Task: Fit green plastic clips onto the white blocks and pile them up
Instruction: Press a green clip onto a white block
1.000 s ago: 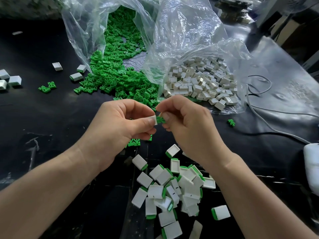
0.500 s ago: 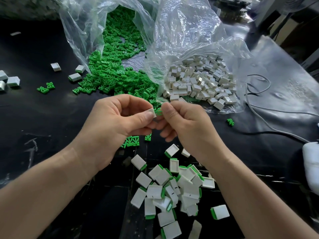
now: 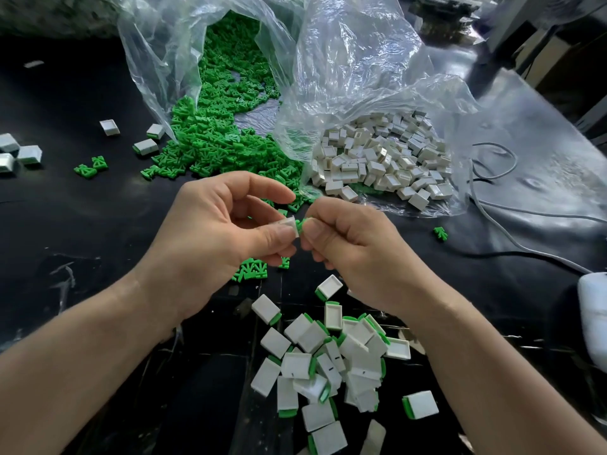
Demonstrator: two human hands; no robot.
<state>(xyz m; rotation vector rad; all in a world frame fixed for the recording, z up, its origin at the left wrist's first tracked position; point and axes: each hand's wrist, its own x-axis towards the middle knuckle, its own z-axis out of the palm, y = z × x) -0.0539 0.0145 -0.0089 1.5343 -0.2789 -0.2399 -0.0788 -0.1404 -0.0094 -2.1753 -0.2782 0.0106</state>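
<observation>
My left hand (image 3: 223, 238) pinches a small white block (image 3: 286, 223) between thumb and fingers. My right hand (image 3: 354, 247) pinches a green clip (image 3: 301, 223) whose end touches the block's open side. Both hands meet above the black table. Below them lies a pile of white blocks with green clips fitted (image 3: 331, 359). Behind the hands, loose green clips (image 3: 216, 139) spill out of a clear bag. Bare white blocks (image 3: 381, 159) lie in a second clear bag to the right.
A few stray white blocks (image 3: 19, 152) and two green clips (image 3: 90, 167) lie at the far left. A single clip (image 3: 440, 233) lies right of my hands. Grey cables (image 3: 492, 205) run along the right side toward a white object (image 3: 593, 310) at the edge.
My hands parted a little and then came together; the green clip now shows at the block's edge between the two thumbs. The fitted pile has not moved.
</observation>
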